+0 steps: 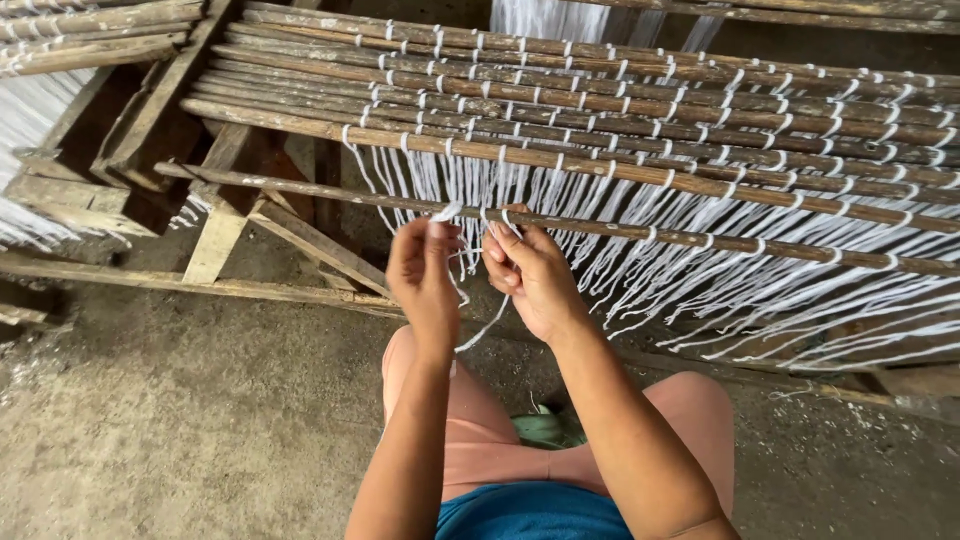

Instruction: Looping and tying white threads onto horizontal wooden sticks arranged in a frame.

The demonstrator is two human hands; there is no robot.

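Note:
My left hand (425, 275) and my right hand (530, 280) are raised side by side just below the nearest wooden rod (300, 190) of a loom-like frame. Both pinch the same white cord (470, 255), whose loose end dangles down between my wrists. The cord runs up toward the rod. Many more white cords (720, 270) hang in a curtain from the stacked brown rods (620, 100) to the right of my hands. My knees in pink shorts show below.
A rough wooden frame (215, 245) with slanted beams stands at the left. White threads (25, 120) stretch at the far left edge. The floor (180, 420) is bare concrete. A green object (545, 430) lies between my legs.

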